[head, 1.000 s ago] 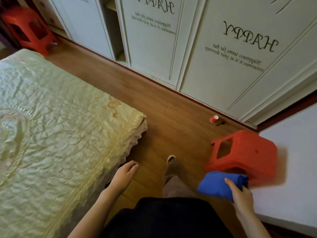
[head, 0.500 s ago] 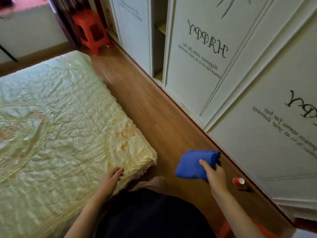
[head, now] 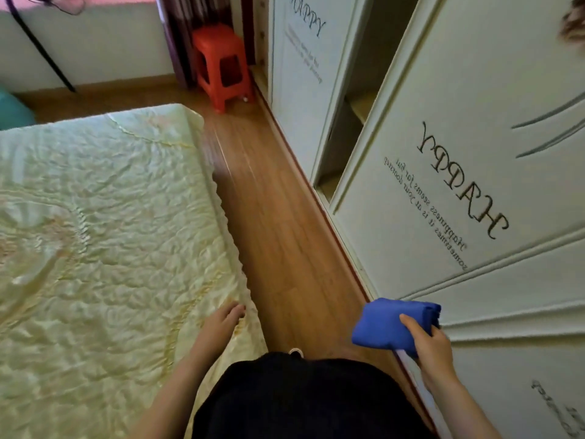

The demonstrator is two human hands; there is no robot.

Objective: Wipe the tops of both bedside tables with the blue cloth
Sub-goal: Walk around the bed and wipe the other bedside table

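We carry the folded blue cloth in our right hand, its fingers wrapped tight around the bundle's near edge, holding it above the strip of brown wooden floor between the pale yellow quilted bed and the white lettered wardrobe doors; our left hand hangs empty with its fingers loosely apart at the bed's edge. No bedside table shows here, so we judge this a walk between tables. The cloth looks soft, light and limp, so we should keep gripping it across the fold, lest it fall open, and press it flat under the palm when wiping.
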